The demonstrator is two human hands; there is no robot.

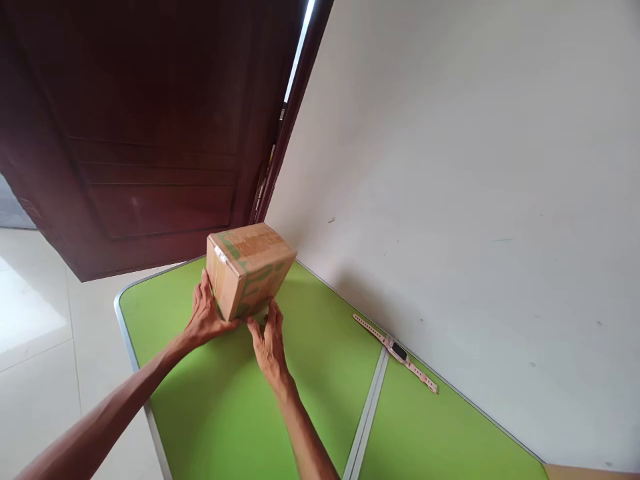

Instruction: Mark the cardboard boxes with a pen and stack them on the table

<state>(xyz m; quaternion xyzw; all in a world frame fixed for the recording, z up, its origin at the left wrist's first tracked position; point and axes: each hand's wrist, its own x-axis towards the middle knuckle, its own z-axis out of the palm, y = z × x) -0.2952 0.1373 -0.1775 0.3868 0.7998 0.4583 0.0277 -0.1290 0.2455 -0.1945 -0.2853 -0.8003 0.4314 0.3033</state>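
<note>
Two bare hands meet at one cardboard box [250,267], which sits toward the far left corner of a green table [225,413].

Starting at 9 o'clock, pale floor tiles [35,333] run beside the table edge, and a dark wooden door [140,133] fills the view from 10 to 12 o'clock.

The left hand [207,313] comes next. It lies spread flat against the box's taped end face, fingers pointing up and thumb along the lower edge, not curled around anything. From this hand the box lies at about 1 o'clock.

The box seems to rest on the tabletop with its long axis running roughly from 8 to 2 o'clock, its green-printed long side facing the person.

The right hand [269,343] is also flat and loose. Its fingertips touch the near bottom corner of the box, which lies at 11 o'clock from it. Both hands are in contact, but the left has more of its palm on the cardboard.

Further right, a metal seam [367,413] splits the tabletop. Past it, at 3 o'clock, a pink-strapped watch [397,350] lies stretched out along the table's far edge, well apart from the hands and just beside the white wall [475,167].
</note>
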